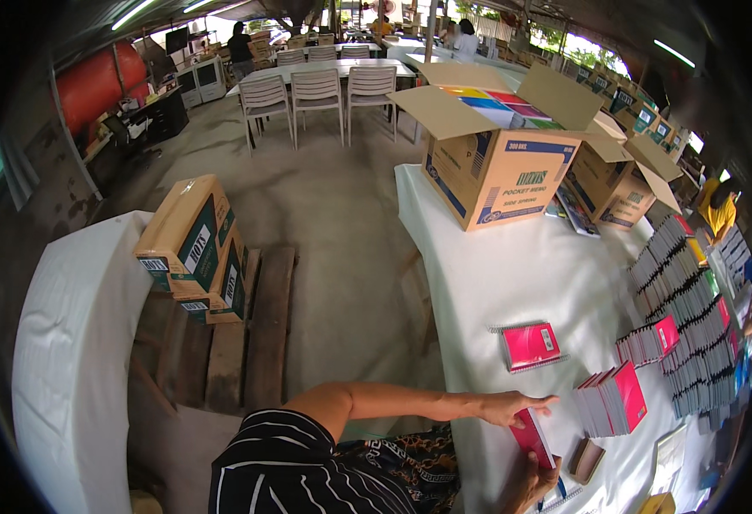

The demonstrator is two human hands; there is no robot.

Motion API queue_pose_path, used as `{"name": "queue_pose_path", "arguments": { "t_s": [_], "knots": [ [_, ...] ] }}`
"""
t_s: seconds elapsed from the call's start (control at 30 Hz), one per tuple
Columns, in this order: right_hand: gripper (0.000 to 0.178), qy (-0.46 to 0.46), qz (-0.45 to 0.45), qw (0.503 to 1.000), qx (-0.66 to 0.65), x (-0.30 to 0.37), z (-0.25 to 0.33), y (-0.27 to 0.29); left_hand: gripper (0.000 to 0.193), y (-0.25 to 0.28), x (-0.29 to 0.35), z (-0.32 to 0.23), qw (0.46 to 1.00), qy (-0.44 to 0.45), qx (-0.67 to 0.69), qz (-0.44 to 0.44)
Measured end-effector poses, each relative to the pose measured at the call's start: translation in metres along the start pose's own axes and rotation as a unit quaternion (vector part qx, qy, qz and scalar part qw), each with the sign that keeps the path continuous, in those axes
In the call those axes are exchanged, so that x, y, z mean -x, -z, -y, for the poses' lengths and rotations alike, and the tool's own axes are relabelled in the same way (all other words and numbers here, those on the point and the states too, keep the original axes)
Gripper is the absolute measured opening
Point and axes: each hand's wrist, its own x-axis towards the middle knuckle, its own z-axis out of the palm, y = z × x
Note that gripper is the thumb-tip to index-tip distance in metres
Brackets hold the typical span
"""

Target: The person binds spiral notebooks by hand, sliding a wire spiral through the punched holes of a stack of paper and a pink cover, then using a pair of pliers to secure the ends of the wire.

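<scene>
Two stacked cardboard cartons (194, 248) are seen at the far left on a wooden pallet (247, 343), beside a white-covered bench (67, 343). Further right, the left hand (513, 406) is stretched out over the edge of a second white bench (496, 274), its fingers (540, 400) spread and laid on the top edge of a pink notebook (533, 435). The notebook is held upright at the near edge of this bench, with the right hand (526, 484) clasped around its lower end from below. Another pink spiral notebook (531, 345) lies flat just beyond. A fanned row of pink notebooks (611, 401) is stood to the right, and dark stacks (693, 325) are ranged behind. An open carton (500, 154) of coloured pads is placed at the far end.
</scene>
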Motion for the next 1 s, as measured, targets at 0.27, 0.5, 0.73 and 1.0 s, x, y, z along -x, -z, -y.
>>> {"name": "queue_pose_path", "arguments": {
  "t_s": [0.27, 0.5, 0.73, 1.0],
  "knots": [
    [0.025, 0.108, 0.04, 0.983, 0.142, 0.012, 0.065, 0.015, 0.081, -0.065, -0.038, -0.013, 0.818, -0.171, -0.549, -0.01],
    [0.036, -0.037, -0.26, 0.929, 0.262, -0.029, -0.058, 0.114, 0.053, -0.068, -0.047, -0.015, 0.831, -0.069, -0.544, 0.096],
    [0.019, 0.019, -0.256, 0.889, 0.379, -0.021, -0.066, 0.107, 0.061, -0.051, -0.04, -0.053, 0.845, 0.038, -0.514, 0.146],
    [0.029, 0.118, -0.164, 0.974, 0.105, 0.014, 0.061, 0.097, 0.055, -0.049, -0.042, -0.055, 0.834, 0.029, -0.539, 0.117]
  ]
}}
